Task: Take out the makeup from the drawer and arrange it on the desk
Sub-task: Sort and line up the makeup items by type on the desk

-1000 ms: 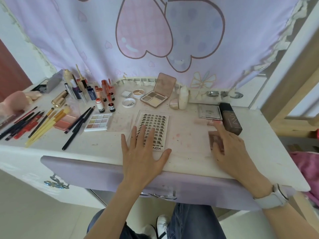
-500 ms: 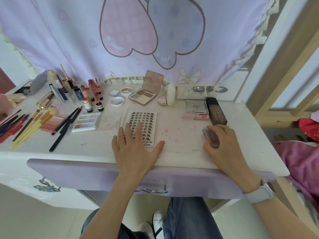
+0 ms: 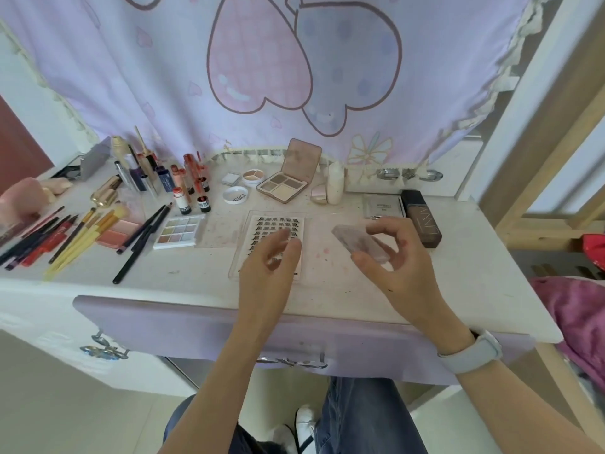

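Two hands hover above the tabletop [image 3: 474,290]: the right hand [image 3: 389,257] pinches a small pinkish translucent case [image 3: 360,240] (blurred) between thumb and fingers, lifted off the surface; the left hand [image 3: 268,267], fingers loosely relaxed, hangs over the lash tray [image 3: 278,231].

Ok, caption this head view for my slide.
Right hand lifts a pink compact over the makeup-covered desk; left hand hovers above the lash tray.

Left hand [image 3: 273,262] hovers, fingers loosely curled, holding nothing; right hand [image 3: 391,257] raised, its grip a pinch.
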Tool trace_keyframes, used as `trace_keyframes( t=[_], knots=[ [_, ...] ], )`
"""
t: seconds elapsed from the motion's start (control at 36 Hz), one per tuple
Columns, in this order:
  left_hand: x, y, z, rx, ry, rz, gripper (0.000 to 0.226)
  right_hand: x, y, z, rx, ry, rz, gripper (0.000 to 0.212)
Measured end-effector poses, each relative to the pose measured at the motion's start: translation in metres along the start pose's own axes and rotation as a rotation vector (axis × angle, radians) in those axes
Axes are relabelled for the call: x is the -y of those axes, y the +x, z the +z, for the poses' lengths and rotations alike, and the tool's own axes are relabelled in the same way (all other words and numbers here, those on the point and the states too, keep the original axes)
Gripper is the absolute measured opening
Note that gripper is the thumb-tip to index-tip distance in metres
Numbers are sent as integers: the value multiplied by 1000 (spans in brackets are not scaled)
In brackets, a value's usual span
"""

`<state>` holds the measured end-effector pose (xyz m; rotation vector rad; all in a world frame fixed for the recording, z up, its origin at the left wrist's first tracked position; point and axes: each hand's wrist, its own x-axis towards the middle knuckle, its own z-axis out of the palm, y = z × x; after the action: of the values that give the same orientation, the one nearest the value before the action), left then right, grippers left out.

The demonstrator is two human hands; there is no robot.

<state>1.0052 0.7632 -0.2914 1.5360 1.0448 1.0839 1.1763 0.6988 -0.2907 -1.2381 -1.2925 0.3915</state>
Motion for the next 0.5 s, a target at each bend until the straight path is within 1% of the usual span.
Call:
trace_keyframes(
  t=[0.03, 0.06, 0.08, 0.14, 0.19, 0.25, 0.31, 0.36, 0.5],
  knots=[
    [-5, 0, -1, 79, -160, -95, 34, 2, 0, 6, 21, 42, -17, 35],
    [-6, -1, -1, 157, -298, -168, 46, 3, -1, 12, 44, 88, -31, 35],
    [-7, -1, -2, 220, -403, -208, 54, 5, -2, 18, 69, 129, -43, 35],
    [-7, -3, -4, 290, -519, -229, 57, 8, -6, 29, 117, 171, -68, 32],
    [-5, -5, -6, 309, -593, -236, 55, 13, -9, 39, 140, 147, -93, 28],
    [-2, -7, -8, 300, -651, -243, 52, 17, -11, 46, 148, 93, -107, 23],
    [2, -9, -11, 260, -669, -233, 50, 19, -13, 50, 169, 28, -124, 20],
    [4, -11, -14, 203, -664, -212, 53, 19, -15, 52, 197, -40, -132, 17],
    [5, -14, -22, 62, -624, -180, 51, 20, -13, 58, 235, -136, -17, 13]
  ],
)
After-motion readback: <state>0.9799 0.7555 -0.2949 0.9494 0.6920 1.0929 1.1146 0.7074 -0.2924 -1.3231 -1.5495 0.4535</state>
